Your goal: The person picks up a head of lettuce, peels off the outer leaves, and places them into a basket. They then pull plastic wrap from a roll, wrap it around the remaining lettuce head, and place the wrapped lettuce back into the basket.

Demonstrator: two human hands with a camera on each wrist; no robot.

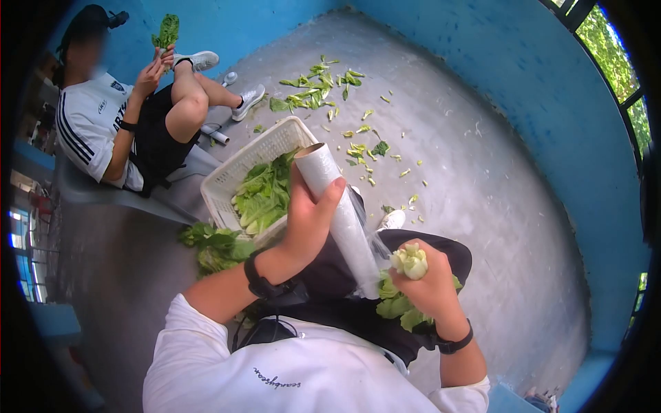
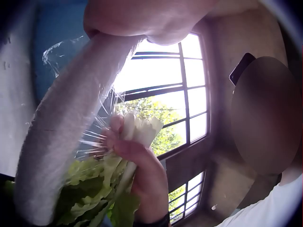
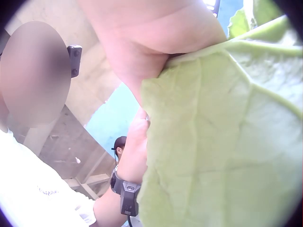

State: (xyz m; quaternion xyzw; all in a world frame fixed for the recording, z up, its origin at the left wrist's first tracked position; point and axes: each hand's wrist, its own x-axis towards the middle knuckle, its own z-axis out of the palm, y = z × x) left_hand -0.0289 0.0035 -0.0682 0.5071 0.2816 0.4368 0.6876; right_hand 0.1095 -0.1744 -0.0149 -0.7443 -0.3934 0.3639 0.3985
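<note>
My left hand (image 1: pixel 310 220) grips a long roll of clear plastic wrap (image 1: pixel 348 237) near its upper end, where the cardboard core shows. In my right hand (image 1: pixel 435 286) is a bunch of leafy greens (image 1: pixel 411 262), its pale cut stems upward and its leaves hanging below the fist. Thin stretched film (image 2: pixel 97 137) runs between the roll and the right hand in the left wrist view. A broad green leaf (image 3: pixel 213 132) fills much of the right wrist view and hides part of that hand.
A white plastic basket (image 1: pixel 219 180) of greens stands beyond the left forearm, with more leaves (image 1: pixel 219 248) beside it. Leaf scraps (image 1: pixel 313 93) litter the concrete floor (image 1: pixel 468 172). Another person (image 1: pixel 103 131), seated at left, holds a leafy bunch (image 1: pixel 167 31). A blue wall (image 1: pixel 537 110) curves around.
</note>
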